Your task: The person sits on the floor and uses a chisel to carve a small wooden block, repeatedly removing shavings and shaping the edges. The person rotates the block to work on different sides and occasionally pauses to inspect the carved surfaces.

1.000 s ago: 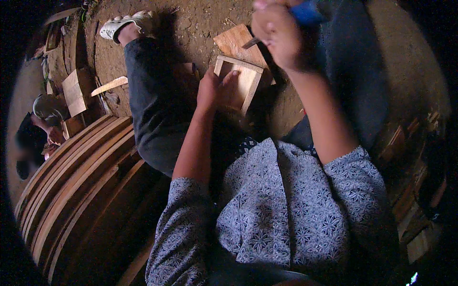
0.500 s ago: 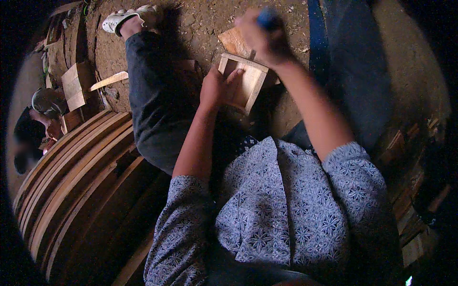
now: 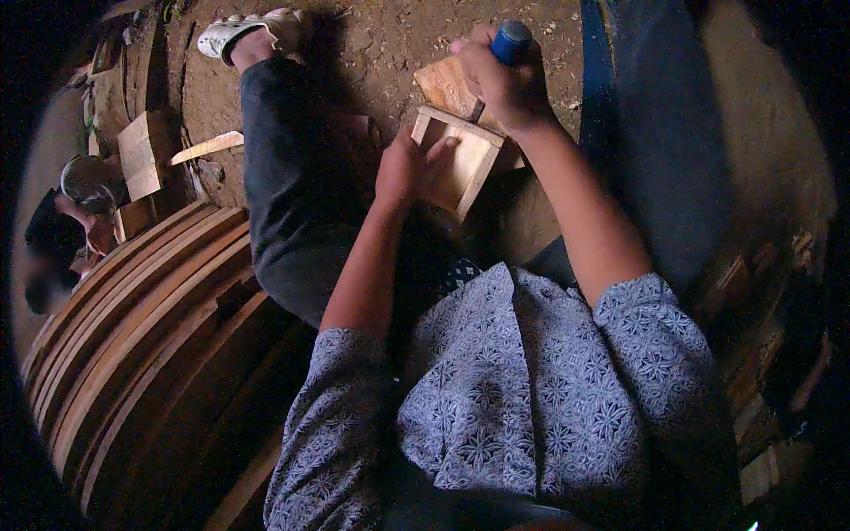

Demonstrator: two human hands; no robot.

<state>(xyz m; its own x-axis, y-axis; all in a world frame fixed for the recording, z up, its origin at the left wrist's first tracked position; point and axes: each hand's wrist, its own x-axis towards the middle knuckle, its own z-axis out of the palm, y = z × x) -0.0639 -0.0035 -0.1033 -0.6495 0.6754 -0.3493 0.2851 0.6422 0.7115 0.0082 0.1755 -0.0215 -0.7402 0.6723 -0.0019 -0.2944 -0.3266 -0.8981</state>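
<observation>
My left hand [image 3: 403, 168] grips a small, shallow wooden box [image 3: 481, 177] by its left side, with the thumb reaching over into it. The box is pale wood with raised edge strips, and it is tilted. Just beyond its far edge lies a reddish-brown wood block [image 3: 445, 86]. My right hand [image 3: 509, 93] is closed around a blue tool handle [image 3: 511, 42], whose grey end points up. Below that fist, a narrow dark piece shows between block and box; I cannot tell the tool's kind.
Long curved-looking boards [image 3: 133, 327] are stacked at the left. Another person [image 3: 84, 221] crouches beyond them near a pale wooden panel [image 3: 140, 157]. A light wood strip [image 3: 207, 148] lies by my leg. A blue beam [image 3: 596, 80] runs at the right, with scrap wood [image 3: 761, 442] lower down.
My right hand has come down slightly toward the box and is no longer blurred, the blue handle still in it. My left hand keeps its hold on the box.
</observation>
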